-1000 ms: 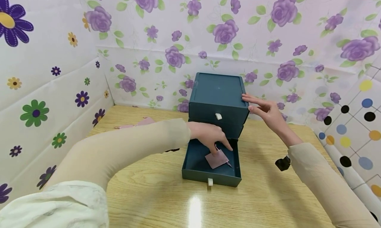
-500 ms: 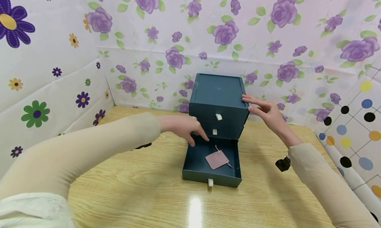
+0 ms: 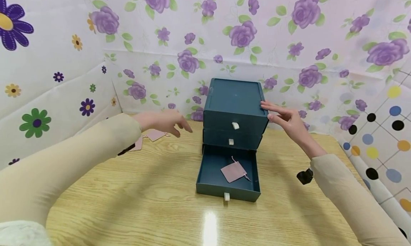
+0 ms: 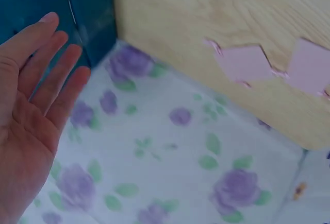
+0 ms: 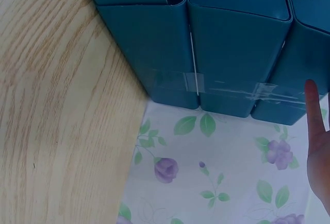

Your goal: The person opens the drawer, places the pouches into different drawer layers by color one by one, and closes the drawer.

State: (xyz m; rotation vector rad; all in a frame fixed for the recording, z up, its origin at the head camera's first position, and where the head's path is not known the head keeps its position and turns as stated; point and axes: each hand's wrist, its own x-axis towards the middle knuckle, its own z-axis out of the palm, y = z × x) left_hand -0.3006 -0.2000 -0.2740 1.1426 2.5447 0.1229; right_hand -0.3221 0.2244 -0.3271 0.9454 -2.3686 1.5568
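A dark blue drawer unit (image 3: 236,96) of three stacked drawers stands toward the back of the table. Its bottom drawer (image 3: 205,189) is pulled out, and a pink drawstring pouch (image 3: 233,172) lies inside. My left hand (image 3: 168,122) hovers left of the unit, holding nothing, with its fingers loosely extended in the left wrist view. More pink pouches (image 4: 245,63) lie on the table near that hand, partly hidden by the forearm in the head view. My right hand (image 3: 285,120) rests its fingertips on the right edge of the unit's top, fingers nearly straight.
The wooden table (image 3: 154,203) extends around the unit, up to a floral cloth (image 3: 154,35) behind. Patterned cloths hang at both sides. White pull tabs (image 3: 236,126) mark the drawer fronts. Clear tape (image 5: 227,87) runs along the unit's side.
My left hand has withdrawn from the open drawer, moving left and back over the table. The pink pouch stays in the drawer. My right hand holds its place on the unit.
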